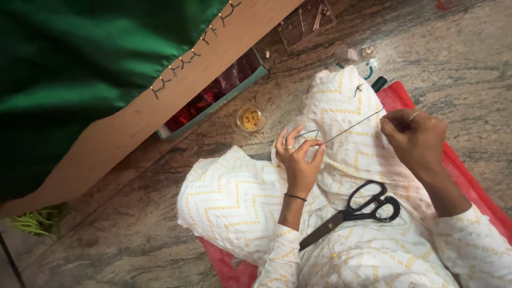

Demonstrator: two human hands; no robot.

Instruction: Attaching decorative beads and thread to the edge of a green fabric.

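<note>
A: What lies around the scissors [356, 212]?

B: They rest on the white patterned lap. Just above them the left hand [298, 160] pinches one end of a dark thread [349, 126]; up and right, the right hand [413, 136] has its fingers closed on the other end, thread taut between.

A: And the floor?

B: Speckled stone floor [133, 229], a red mat [397, 97] beneath the person. Far left of the scissors, green cloth [80, 58] stretched on a wooden frame [133, 120]; a small bead cup [250, 118] stands near it.

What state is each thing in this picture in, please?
Thread: taut between both hands.
Left hand: pinching the thread.
Right hand: pinching the thread.
Scissors: shut, lying on the lap.
Bead cup: upright, open, on the floor.
Green cloth: stretched over a wooden frame.
</note>
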